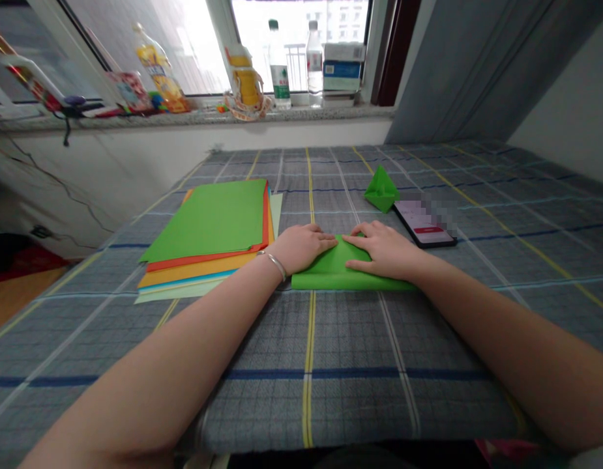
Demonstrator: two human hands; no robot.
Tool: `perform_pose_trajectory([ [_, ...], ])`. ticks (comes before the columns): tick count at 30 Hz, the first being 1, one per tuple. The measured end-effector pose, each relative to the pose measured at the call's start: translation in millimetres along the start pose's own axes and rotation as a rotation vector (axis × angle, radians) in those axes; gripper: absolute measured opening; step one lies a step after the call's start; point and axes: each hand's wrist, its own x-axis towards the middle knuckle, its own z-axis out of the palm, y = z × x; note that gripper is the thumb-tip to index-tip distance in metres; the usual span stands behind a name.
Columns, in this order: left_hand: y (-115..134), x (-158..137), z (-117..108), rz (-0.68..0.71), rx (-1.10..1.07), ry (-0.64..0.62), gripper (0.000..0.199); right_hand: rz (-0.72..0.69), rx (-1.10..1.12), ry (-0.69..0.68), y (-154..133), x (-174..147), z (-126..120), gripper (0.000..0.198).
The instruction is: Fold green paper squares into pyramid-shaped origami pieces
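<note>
A green sheet of paper [347,281] lies folded in front of me, a strip along its near edge and its upper part sloping toward a point. My left hand [304,247] rests flat on its left side, fingers stretched toward the middle; a silver bangle circles that wrist. On the right side my right hand [382,249] presses down with fingers spread, covering part of the folds. Just beyond the right hand stands a folded green paper shape [381,190]. Left of my left hand is a stack of coloured paper [213,218], green on top.
A phone [423,221] with its screen lit lies right of the green shape. The checked cloth [350,365] covers the surface. On the windowsill [198,117] stand bottles, a yellow cup [246,85] and boxes [343,71]. A grey curtain [467,71] hangs at the right.
</note>
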Motion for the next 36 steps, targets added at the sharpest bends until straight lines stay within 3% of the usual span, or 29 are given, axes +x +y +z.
perform_pose_trajectory([
  [8,17.9,-1.3,-6.9,-0.165,-0.047,0.016,0.038,0.011,-0.033,-0.020,-3.9,-2.0,0.8,0.085],
  [11,30.7,-2.6,-13.3,-0.204,-0.046,0.025,0.050,0.002,-0.048,-0.017,-4.2,-2.3,2.3,0.086],
  [15,42.7,-4.6,-16.4,-0.194,-0.027,0.036,0.062,-0.011,-0.081,-0.004,-5.5,-3.1,4.4,0.084],
  [32,55.2,-9.2,-5.0,-0.286,-0.128,-0.141,0.069,0.010,-0.093,-0.028,-7.6,-9.0,4.6,0.096],
  [36,53.8,-11.4,-4.3,-0.259,-0.169,-0.132,0.086,-0.004,-0.066,-0.027,-5.4,-11.0,4.5,0.102],
])
